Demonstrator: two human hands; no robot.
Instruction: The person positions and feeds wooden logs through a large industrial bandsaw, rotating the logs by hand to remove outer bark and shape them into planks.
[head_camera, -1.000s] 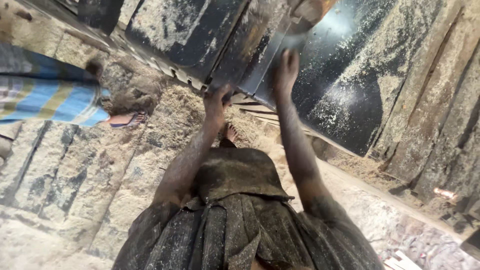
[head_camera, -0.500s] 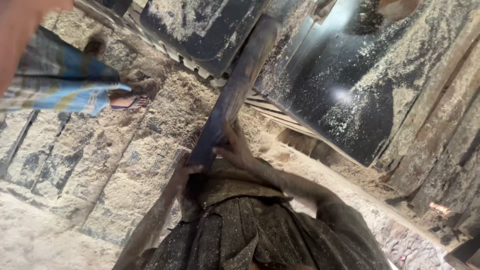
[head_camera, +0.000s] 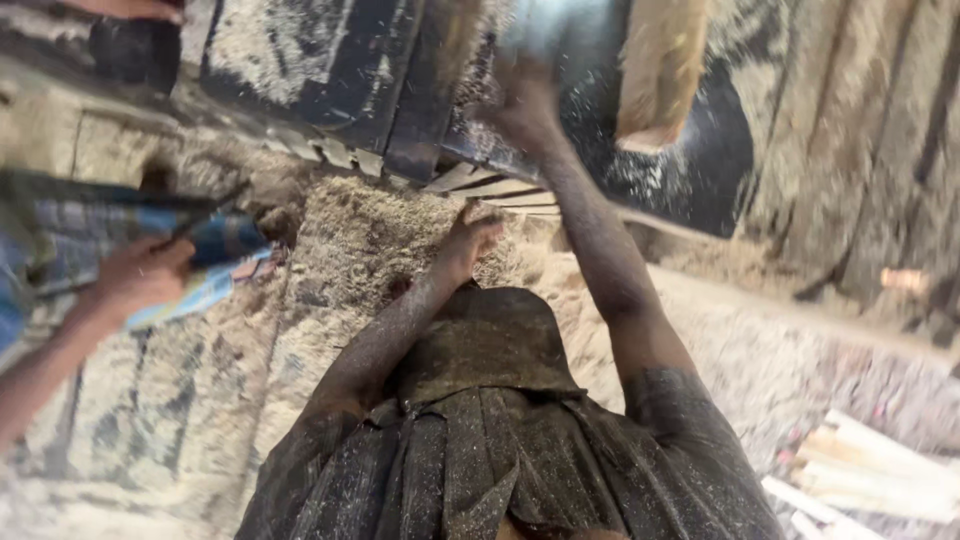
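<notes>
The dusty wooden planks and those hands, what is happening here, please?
A person covered in sawdust reaches forward with both arms. The right hand is up against a dark, sawdust-coated wooden plank, though blur hides the grip. The left hand hangs lower, above sawdust-covered planks on the ground, holding nothing visible. At the left, another person's hand grips blue striped cloth.

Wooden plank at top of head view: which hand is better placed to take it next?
Likely the right hand: it is raised against the dark machine table, close beside the wooden plank. The left hand hangs lower, over the sawdust, farther from the plank.
</notes>
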